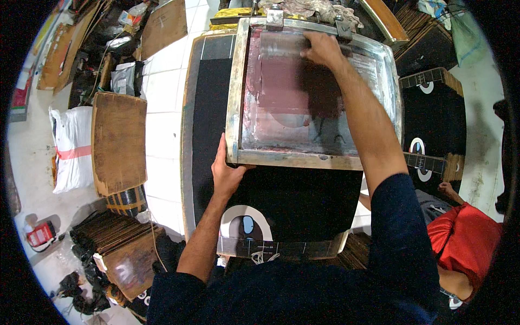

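Note:
A wooden-framed printing screen (298, 158) lies over black fabric (295, 203) on a long board. Its mesh (279, 81) carries a dark reddish-purple area, with a shadow over its right part. My left hand (226, 172) grips the frame's near left corner, fingers along the outer side and thumb by the near edge. At the screen's far end is my right hand (324, 50), blurred and closed on what looks like a grey squeegee (281, 44). Near me, the fabric bears a white ring with a light-blue oval (248, 224).
Metal clamps (275, 17) sit at the screen's far edge, with crumpled rags (311, 10) behind. At right, a person in red (466, 244) is beside another board of black fabric (439, 119). Brown boards (119, 143) and a white sack (73, 149) stand left.

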{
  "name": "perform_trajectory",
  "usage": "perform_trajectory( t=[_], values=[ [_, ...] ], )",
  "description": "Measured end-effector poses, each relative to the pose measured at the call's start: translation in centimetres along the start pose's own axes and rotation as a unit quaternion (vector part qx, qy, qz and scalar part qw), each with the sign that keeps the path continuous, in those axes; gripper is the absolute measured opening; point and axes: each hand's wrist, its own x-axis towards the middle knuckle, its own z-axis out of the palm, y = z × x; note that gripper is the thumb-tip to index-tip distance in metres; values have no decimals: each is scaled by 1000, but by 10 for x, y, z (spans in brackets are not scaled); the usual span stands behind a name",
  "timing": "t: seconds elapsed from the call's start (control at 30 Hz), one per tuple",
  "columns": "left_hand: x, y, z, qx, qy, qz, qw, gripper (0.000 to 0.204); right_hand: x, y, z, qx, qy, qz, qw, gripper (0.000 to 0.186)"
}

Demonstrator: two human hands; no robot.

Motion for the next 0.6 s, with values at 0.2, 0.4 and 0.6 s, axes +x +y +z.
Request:
perform_trajectory(
  t=[0.2, 0.4, 0.6],
  values=[
    [3, 7, -1, 30, -9, -52, 998, 115, -10, -7, 10, -31, 60, 16, 998, 56],
    [3, 12, -3, 34, -9, -48, 998, 115, -148, -61, 18, 85, 140, 13, 986, 32],
    [5, 8, -2, 15, -20, -13, 1000, 118, -200, -83, 3, 89, 263, 32, 960, 38]
  ],
)
